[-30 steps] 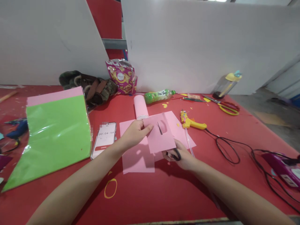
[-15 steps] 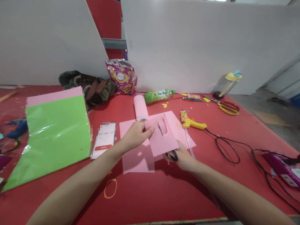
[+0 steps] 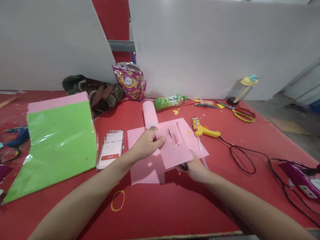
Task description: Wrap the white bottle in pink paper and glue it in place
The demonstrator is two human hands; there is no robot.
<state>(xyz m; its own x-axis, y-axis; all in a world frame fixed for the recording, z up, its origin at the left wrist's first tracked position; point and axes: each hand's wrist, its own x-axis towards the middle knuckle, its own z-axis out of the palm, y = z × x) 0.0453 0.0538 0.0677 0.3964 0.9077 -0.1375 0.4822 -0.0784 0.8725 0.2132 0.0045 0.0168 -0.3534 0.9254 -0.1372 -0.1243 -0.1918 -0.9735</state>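
My left hand [image 3: 147,144] pinches the left edge of a pink paper sheet [image 3: 175,156], thumb on top. Partly under that sheet, my right hand [image 3: 193,168] is closed on black-handled scissors [image 3: 184,166]. A blade pokes up through the sheet beside a curved slit, where a narrow strip of paper curls away. Most of the scissors and the right fingers are hidden by the paper. Below the held sheet, more pink sheets [image 3: 147,173] lie on the table. Just beyond my left hand is a pink paper-wrapped cylinder [image 3: 150,114] on its side.
A phone [image 3: 110,150] with a running timer lies left, near a green sheet pack [image 3: 60,143]. On the right are a yellow glue gun [image 3: 205,131] with its cord and a purple power strip [image 3: 303,180]. A green bottle [image 3: 170,102] and red-yellow scissors [image 3: 243,115] lie behind.
The cut in the held sheet has grown longer, curving round at its lower end. The sheet has tilted slightly, and the scissor blade shows less. My left hand has barely moved.
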